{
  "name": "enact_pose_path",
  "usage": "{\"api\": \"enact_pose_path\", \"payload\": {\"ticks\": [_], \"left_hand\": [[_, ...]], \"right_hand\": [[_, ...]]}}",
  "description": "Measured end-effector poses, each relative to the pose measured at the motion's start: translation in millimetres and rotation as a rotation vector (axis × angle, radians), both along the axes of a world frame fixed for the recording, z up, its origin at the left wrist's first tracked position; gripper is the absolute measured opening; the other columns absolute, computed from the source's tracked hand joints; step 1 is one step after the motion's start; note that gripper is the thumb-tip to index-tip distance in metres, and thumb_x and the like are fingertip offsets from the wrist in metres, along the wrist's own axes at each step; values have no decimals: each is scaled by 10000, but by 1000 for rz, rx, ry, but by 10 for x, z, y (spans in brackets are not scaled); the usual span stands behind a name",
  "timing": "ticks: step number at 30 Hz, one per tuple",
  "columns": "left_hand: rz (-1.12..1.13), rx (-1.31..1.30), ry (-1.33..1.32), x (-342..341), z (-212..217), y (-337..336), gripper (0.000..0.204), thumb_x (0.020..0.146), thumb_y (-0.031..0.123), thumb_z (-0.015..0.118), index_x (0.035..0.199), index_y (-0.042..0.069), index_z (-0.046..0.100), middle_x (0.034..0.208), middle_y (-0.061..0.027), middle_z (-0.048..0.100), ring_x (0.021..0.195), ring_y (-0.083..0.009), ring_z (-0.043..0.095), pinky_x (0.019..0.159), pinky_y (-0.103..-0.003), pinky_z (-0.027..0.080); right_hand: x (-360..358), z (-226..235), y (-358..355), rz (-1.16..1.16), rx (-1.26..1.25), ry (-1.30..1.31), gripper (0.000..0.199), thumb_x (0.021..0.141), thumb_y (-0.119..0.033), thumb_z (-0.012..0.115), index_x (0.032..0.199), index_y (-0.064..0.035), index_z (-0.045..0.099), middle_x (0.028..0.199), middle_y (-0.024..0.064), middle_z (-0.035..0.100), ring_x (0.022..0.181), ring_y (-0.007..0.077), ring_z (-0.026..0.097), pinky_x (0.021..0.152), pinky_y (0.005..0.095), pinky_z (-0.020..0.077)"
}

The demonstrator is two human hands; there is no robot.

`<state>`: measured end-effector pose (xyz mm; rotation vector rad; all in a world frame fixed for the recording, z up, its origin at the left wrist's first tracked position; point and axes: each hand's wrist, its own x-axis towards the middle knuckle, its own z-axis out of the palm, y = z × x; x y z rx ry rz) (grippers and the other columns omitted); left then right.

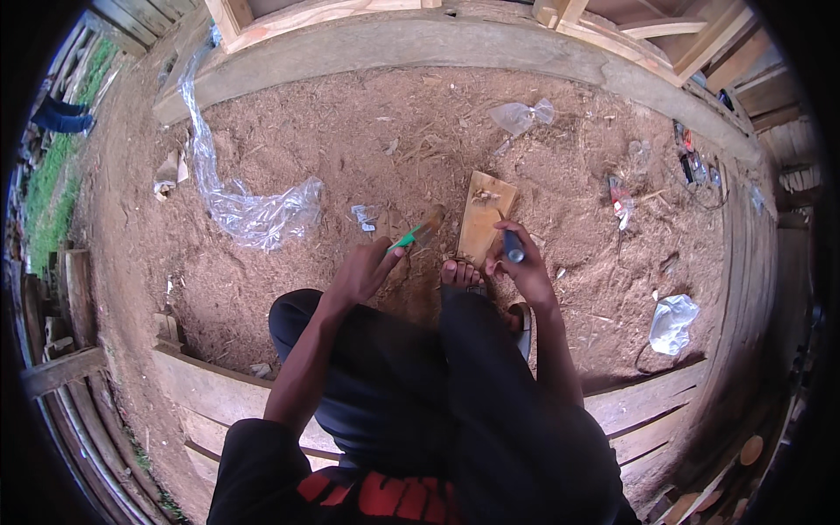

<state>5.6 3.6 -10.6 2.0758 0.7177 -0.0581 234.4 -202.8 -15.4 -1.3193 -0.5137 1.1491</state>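
My left hand is closed around a green-handled tool with a flat brownish end, blurred, so its kind is unclear. The end points up and right toward a pale wooden board on the ground, with a gap between them. Over the board's right edge, my right hand grips a chisel-like tool by its dark blue-grey handle. Its narrow tip reaches down to the wood. Loose shavings lie on the board beside that tip. My bare foot rests at the board's near end.
Clear plastic sheeting lies to the left, a plastic bag beyond the board, and a white bag at right. Wooden beams border the shaving-strewn dirt floor. Several small tools sit at the far right. Another person's legs show far left.
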Motion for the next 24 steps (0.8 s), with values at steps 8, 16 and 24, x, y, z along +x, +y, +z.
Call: {"api": "enact_pose_path", "payload": {"ticks": [8,16,24], "left_hand": [[61,-8,-34,21,-44,15,433,998,409,456,948,-10,555,725,-273,559,732,-475,551,646,-502,406],[340,-79,-222,-65,-183,88,450,1021,434,420,812,43,497,634,28,428,586,-60,385,510,-268,310],[674,-228,-522,-216,-140,171,407,1040,435,360,893,76,485,589,69,322,455,-31,289,399,-217,222]], "right_hand": [[-232,174,418,-119,-67,-1275,401,782,-22,691,1170,-71,598,1072,124,613,979,304,589,836,433,490],[-467,-141,1115,-69,305,-1070,449,721,17,675,1150,-69,573,1068,108,600,1028,310,556,965,458,402],[-467,-351,1180,-170,287,-982,392,748,32,642,1124,-45,565,1034,133,588,994,350,560,886,448,453]]}}
